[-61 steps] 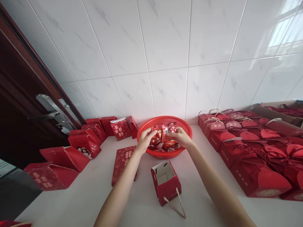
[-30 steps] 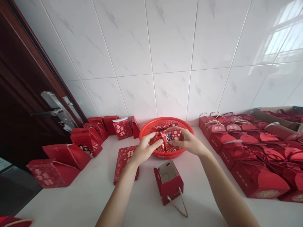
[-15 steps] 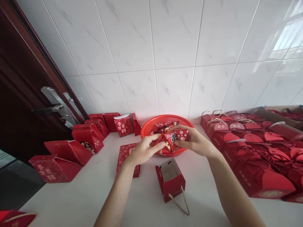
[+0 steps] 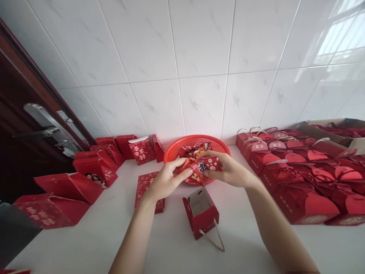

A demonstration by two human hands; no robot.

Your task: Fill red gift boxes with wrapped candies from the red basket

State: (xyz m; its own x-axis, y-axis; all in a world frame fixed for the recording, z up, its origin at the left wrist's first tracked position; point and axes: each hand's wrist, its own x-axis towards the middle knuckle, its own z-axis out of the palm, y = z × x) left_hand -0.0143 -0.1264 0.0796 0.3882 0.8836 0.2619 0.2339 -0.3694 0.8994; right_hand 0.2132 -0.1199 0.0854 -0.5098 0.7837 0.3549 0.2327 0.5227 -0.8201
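Observation:
Over the front of a red plastic basket (image 4: 171, 149), both hands are closed on small snack packets. My left hand (image 4: 168, 179) pinches a red packet (image 4: 185, 166) between thumb and fingers. In my right hand (image 4: 232, 169) is a red packet with a large black character (image 4: 205, 167), its lower corner overlapping the left one's packet. More wrapped sweets (image 4: 196, 151) lie in the basket behind my fingers. Below my hands an open red gift box (image 4: 201, 213) stands on the white tabletop, with its inside bare and a twisted cord handle (image 4: 215, 241) hanging toward me.
Closed red gift boxes (image 4: 308, 203) stand in rows at the right, before a cardboard carton (image 4: 327, 127). Several red paper boxes (image 4: 65, 207) stand at the left near a dark door (image 4: 25, 160). A flat red box (image 4: 144, 186) lies left of the open one. A tiled wall (image 4: 199, 95) rises behind.
The view has shifted slightly, moving the scene left in the picture. Both hands still hold the packets over the basket, and the packets now sit a little closer together.

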